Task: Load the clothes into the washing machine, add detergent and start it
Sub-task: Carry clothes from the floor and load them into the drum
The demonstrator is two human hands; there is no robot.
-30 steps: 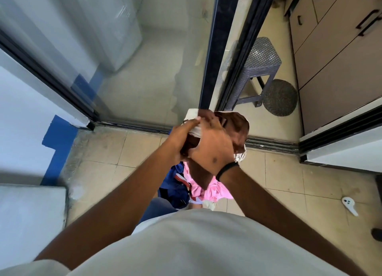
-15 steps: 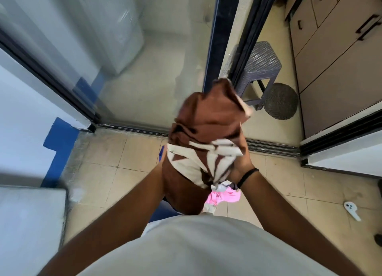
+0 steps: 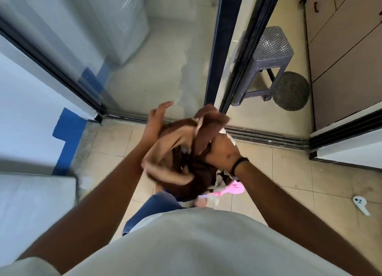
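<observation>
Head view, looking down: a bundled brown and cream cloth garment [image 3: 186, 157] is held at waist height above the tiled floor [image 3: 289, 176]. The right hand [image 3: 223, 151] grips it, fingers curled into the fabric. The left hand [image 3: 157, 120] rests against its far side, fingers straight. A pink garment [image 3: 235, 188] lies below. Best gather loose ends before carrying it.

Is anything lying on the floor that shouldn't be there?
Yes. A small white gadget lies loose on the floor tiles at the right, away from everything else. A pink garment also lies on the floor, under the brown bundle of clothes that the right hand grips.
</observation>
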